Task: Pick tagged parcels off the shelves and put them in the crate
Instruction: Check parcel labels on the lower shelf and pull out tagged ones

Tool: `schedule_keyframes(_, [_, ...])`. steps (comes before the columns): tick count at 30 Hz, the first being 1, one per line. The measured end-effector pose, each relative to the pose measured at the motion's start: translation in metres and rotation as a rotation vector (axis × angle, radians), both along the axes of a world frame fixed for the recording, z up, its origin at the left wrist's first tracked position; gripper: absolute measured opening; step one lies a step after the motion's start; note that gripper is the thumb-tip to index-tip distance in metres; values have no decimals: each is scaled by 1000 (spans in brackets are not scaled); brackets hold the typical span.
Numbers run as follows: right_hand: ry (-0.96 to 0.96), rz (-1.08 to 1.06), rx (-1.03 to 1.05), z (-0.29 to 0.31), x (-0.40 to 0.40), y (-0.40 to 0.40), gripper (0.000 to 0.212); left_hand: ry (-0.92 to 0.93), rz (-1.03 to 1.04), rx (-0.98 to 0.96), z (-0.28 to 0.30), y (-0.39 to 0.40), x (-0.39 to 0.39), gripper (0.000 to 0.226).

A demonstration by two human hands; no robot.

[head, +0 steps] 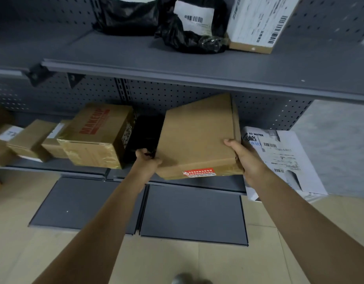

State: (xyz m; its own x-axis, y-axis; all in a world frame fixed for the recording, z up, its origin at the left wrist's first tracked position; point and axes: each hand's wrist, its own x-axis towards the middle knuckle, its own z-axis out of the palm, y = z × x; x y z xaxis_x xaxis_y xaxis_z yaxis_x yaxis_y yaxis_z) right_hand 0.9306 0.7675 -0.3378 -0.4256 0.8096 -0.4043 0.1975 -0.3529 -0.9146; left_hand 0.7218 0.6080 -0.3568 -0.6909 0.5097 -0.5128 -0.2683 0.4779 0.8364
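Note:
A flat brown cardboard parcel with a red sticker on its front edge sits tilted on the middle shelf, its front sticking out past the shelf lip. My left hand grips its lower left corner. My right hand holds its right edge, thumb on top. No crate is in view.
Left of it stand a black parcel, a taped "MAKEUP" box and smaller cartons. A white labelled box lies at the right. The upper shelf holds black bags and a white-labelled carton. Grey base panels lie below.

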Motion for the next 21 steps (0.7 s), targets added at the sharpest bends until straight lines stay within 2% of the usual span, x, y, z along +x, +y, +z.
schedule_keyframes(1, [-20,-21,103,4,-4,1,58,60,-45,-42,7,4,3,65])
schedule_keyframes(3, [-103,-50,302,14,-12,-2,70,60,-140,11,28,14,16,68])
schedule_keyframes(6, [-452,-1,613,28,-22,-10,115,-106,-257,210,65,32,40,52])
schedule_keyframes(8, [-623,104,828,39,-27,-25,122,-187,-278,297,83,45,51,50])
schedule_keyframes(10, [-580,183,982,48,-31,-40,110,-212,-247,322,92,55,55,59])
schedule_keyframes(13, [-314,267,1031,52,-28,-58,69,-256,-64,306,85,57,48,92])
schedule_keyframes(16, [-203,388,1064,48,-25,-77,56,-175,83,241,67,49,43,90])
schedule_keyframes(19, [-96,489,881,44,-30,-83,39,-182,156,230,51,37,36,82])
schedule_keyframes(21, [-62,477,742,43,-31,-74,27,-210,138,217,46,26,31,82])
